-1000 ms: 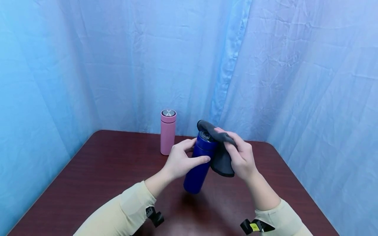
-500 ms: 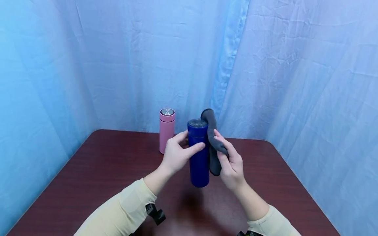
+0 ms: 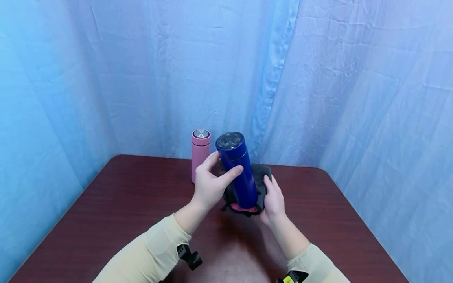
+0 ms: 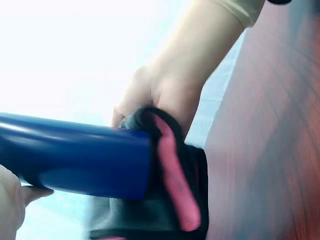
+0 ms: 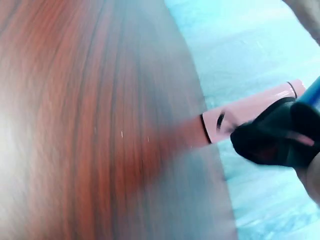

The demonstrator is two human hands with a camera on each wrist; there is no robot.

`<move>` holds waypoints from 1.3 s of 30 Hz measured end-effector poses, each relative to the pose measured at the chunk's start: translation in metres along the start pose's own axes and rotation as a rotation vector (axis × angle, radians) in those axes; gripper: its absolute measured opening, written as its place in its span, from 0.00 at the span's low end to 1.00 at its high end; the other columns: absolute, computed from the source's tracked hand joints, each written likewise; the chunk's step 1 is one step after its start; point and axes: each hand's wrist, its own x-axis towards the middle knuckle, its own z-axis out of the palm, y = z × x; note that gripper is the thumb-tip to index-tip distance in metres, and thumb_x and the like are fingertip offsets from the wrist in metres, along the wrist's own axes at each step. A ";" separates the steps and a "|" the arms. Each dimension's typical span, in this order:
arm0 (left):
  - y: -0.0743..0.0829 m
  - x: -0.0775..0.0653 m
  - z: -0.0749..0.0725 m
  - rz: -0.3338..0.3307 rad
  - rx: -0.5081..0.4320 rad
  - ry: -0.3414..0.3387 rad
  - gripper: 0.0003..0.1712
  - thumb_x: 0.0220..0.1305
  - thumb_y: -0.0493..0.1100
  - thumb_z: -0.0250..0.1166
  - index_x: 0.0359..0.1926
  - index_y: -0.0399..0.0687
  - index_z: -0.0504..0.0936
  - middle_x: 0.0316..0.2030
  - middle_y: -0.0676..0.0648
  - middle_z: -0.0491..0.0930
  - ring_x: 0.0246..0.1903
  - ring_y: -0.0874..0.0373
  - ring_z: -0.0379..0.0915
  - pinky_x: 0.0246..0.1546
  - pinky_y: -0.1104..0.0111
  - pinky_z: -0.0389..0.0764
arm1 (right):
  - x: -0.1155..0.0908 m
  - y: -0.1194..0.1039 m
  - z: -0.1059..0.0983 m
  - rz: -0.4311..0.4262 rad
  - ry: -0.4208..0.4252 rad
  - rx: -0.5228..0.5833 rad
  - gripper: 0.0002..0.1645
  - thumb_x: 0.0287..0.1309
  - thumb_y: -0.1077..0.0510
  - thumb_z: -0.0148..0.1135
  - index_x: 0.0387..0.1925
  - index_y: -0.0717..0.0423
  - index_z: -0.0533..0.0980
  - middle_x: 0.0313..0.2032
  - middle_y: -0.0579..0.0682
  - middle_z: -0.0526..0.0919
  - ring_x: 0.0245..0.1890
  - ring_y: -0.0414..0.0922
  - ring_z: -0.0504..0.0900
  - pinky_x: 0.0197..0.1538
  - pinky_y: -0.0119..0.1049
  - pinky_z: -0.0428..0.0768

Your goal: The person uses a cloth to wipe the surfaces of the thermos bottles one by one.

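My left hand [image 3: 209, 182] grips a blue thermos bottle [image 3: 244, 179] around its upper body, thumb across the front. The bottle is held above the table, its lid leaning left and towards the head camera. Around the back and base of the bottle lies a dark grey cloth [image 3: 262, 171] with black edging and some pink showing. My right hand [image 3: 274, 200] holds this cloth from the right side, thumb on its edge, other fingers mostly hidden behind it. In the left wrist view the bottle's base [image 4: 135, 165] is against the cloth [image 4: 145, 220].
A pink thermos bottle [image 3: 199, 157] with a silver-topped lid stands upright on the dark red-brown table [image 3: 141, 196], just behind my left hand. Light blue curtains [image 3: 177, 78] hang around the table's back and sides.
The blue bottle has risen slightly, and its lid has swung from leaning right to leaning left. My right hand has moved the cloth from beside the lid down to the bottle's base.
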 end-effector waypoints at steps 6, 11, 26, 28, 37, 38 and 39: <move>0.014 -0.001 0.001 0.113 -0.009 0.025 0.27 0.53 0.26 0.76 0.56 0.35 0.82 0.46 0.41 0.81 0.44 0.49 0.84 0.44 0.53 0.85 | -0.007 -0.005 -0.011 0.102 0.080 0.081 0.31 0.82 0.49 0.41 0.80 0.47 0.53 0.73 0.52 0.63 0.68 0.48 0.70 0.64 0.42 0.75; 0.023 -0.006 0.004 0.141 -0.028 0.003 0.29 0.49 0.25 0.77 0.55 0.34 0.81 0.46 0.41 0.81 0.43 0.49 0.84 0.42 0.51 0.86 | -0.002 -0.019 -0.016 0.038 0.075 0.106 0.31 0.82 0.47 0.39 0.80 0.41 0.53 0.74 0.48 0.62 0.70 0.47 0.66 0.66 0.45 0.73; -0.016 -0.002 -0.001 0.224 0.030 0.070 0.33 0.51 0.40 0.82 0.59 0.45 0.83 0.46 0.44 0.77 0.41 0.50 0.82 0.35 0.57 0.87 | -0.005 -0.015 -0.020 0.050 0.055 0.085 0.32 0.82 0.48 0.40 0.79 0.50 0.53 0.73 0.53 0.64 0.65 0.45 0.74 0.64 0.42 0.75; -0.016 -0.004 0.000 0.225 0.027 0.072 0.32 0.54 0.45 0.81 0.59 0.47 0.83 0.46 0.45 0.77 0.42 0.49 0.81 0.35 0.57 0.87 | -0.003 -0.020 -0.021 0.031 0.057 0.120 0.32 0.82 0.47 0.40 0.80 0.46 0.51 0.75 0.50 0.61 0.69 0.46 0.69 0.67 0.44 0.72; -0.014 -0.008 0.012 0.292 0.068 0.095 0.33 0.59 0.55 0.76 0.62 0.48 0.80 0.49 0.44 0.77 0.39 0.51 0.79 0.29 0.61 0.86 | 0.001 -0.004 -0.010 0.149 0.136 0.133 0.32 0.79 0.43 0.46 0.77 0.43 0.54 0.66 0.48 0.70 0.60 0.43 0.75 0.62 0.41 0.75; -0.016 -0.006 0.010 0.303 0.080 0.102 0.33 0.59 0.55 0.77 0.61 0.47 0.80 0.49 0.44 0.77 0.39 0.51 0.79 0.28 0.61 0.86 | -0.001 -0.002 -0.011 0.149 0.127 0.124 0.30 0.79 0.44 0.45 0.75 0.46 0.57 0.62 0.49 0.73 0.58 0.43 0.77 0.61 0.40 0.76; -0.017 -0.005 0.008 0.310 0.092 0.109 0.33 0.59 0.55 0.77 0.61 0.47 0.81 0.48 0.44 0.76 0.38 0.51 0.79 0.28 0.61 0.86 | -0.002 -0.002 -0.012 0.142 0.119 0.108 0.29 0.80 0.45 0.44 0.74 0.49 0.58 0.61 0.50 0.75 0.57 0.43 0.78 0.61 0.39 0.77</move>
